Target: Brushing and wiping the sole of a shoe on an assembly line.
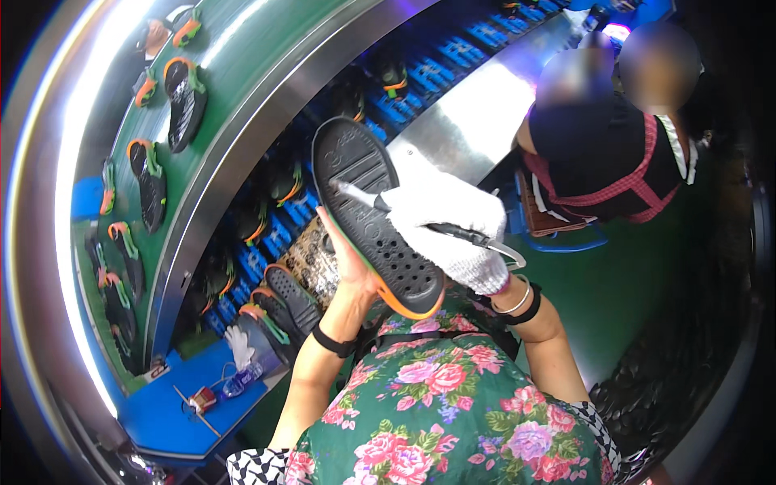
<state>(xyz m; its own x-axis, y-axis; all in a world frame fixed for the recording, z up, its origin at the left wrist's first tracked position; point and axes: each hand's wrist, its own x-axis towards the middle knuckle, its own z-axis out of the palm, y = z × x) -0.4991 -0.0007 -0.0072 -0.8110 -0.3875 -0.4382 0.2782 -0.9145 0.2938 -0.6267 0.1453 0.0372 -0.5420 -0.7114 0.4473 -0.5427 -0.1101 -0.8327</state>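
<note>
My left hand point(356, 263) holds a black shoe sole point(356, 182) with an orange and green edge from its left side and underneath. The sole tilts up in front of me, its ridged and hole-dotted face towards me. A white knit glove covers my right hand point(453, 222), which is closed round a slim pen-shaped tool point(353, 192). The tool's pale tip rests on or just over the middle of the sole; I cannot tell if it touches. A dark part with a pale cord or tube point(509, 252) shows at the back of the gloved hand.
A green conveyor belt point(222, 61) carrying several black and orange shoes curves along the left. Several more shoes point(291, 295) stand beside a blue table point(174, 404) with a white glove point(240, 346) and a bottle point(242, 378). Other people point(598, 153) sit at the upper right.
</note>
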